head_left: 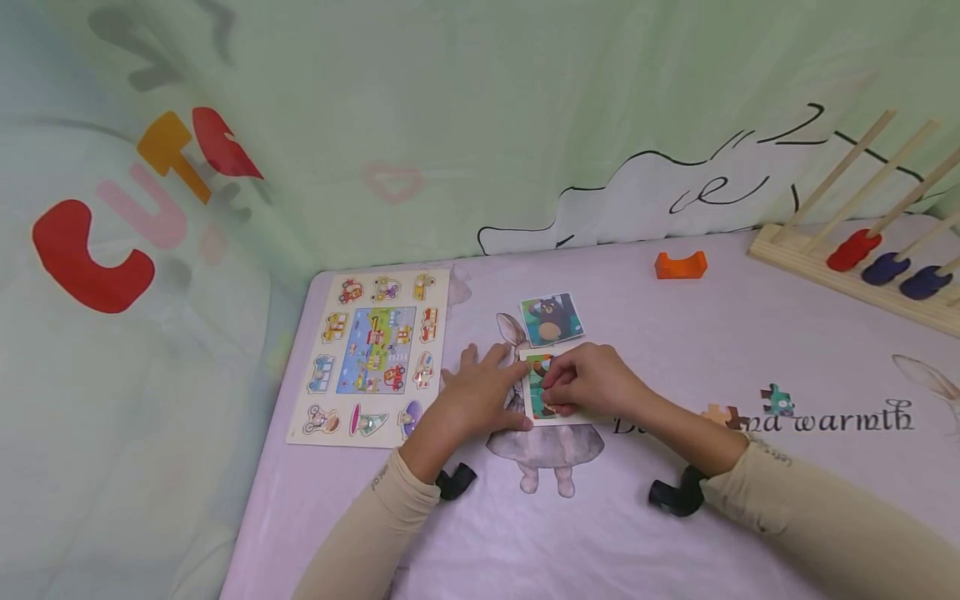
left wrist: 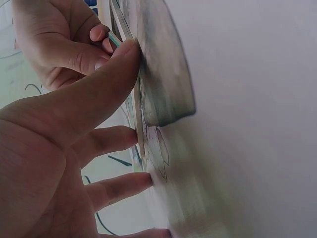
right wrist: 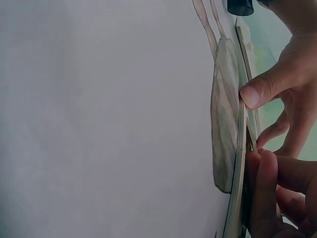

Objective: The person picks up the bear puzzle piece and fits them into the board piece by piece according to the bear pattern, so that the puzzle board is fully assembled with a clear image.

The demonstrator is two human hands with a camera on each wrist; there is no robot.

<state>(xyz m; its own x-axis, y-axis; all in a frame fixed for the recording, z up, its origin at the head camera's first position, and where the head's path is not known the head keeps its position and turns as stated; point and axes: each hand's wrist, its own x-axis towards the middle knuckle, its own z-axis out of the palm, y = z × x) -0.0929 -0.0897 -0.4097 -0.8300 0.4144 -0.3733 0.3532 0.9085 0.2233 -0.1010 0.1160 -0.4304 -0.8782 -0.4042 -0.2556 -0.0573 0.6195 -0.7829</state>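
Observation:
A small jigsaw puzzle frame (head_left: 527, 398) with a pale rim lies on the table, with a green picture inside it. Against its left side my left hand (head_left: 480, 396) is spread, the thumb and fingertips touching the edge. My right hand (head_left: 600, 383) reaches over the frame from the right and pinches a thin puzzle piece (right wrist: 251, 136), which stands tilted in the frame in the right wrist view. Just beyond the frame lies a bear picture card (head_left: 551, 321). Most of the frame's right half is hidden under my right hand.
Two loose puzzle pieces, one teal (head_left: 777, 402) and one orange-brown (head_left: 722, 414), lie beyond my right forearm. On the left is a vehicle peg puzzle board (head_left: 303, 421). An orange block (head_left: 681, 266) and a wooden rod stand with beads (head_left: 765, 242) are at the back right.

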